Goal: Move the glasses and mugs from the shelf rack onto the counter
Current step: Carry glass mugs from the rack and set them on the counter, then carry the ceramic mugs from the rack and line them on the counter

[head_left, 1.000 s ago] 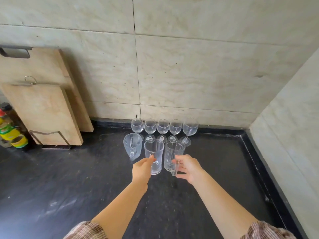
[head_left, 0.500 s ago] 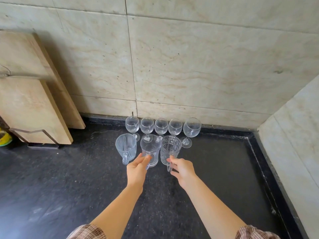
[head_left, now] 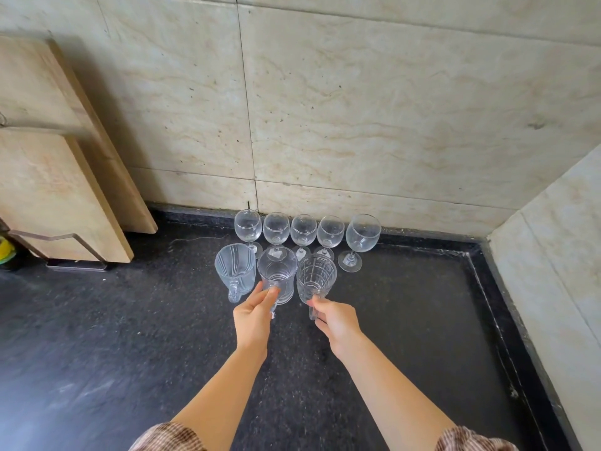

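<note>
Three clear glass mugs stand in a row on the black counter [head_left: 130, 336]: a ribbed left mug [head_left: 234, 271], a plain middle mug [head_left: 278, 271] and a cut-pattern right mug [head_left: 316, 277]. My left hand [head_left: 253, 315] grips the middle mug's handle. My right hand [head_left: 336, 320] grips the right mug's handle. Behind them, several wine glasses [head_left: 304, 230] line the wall, with a larger wine glass [head_left: 361, 234] at the right end. The shelf rack is out of view.
Two wooden cutting boards [head_left: 48, 157] lean on the wall at the left in a metal holder [head_left: 61, 252]. A tiled wall closes the back and a side wall [head_left: 553, 255] the right. Bare counter lies in front and to the right.
The view has tilted and shifted left to right, so the glassware sits higher and more central. Both hands still hold the two mugs' handles; the mugs stand in the same row.
</note>
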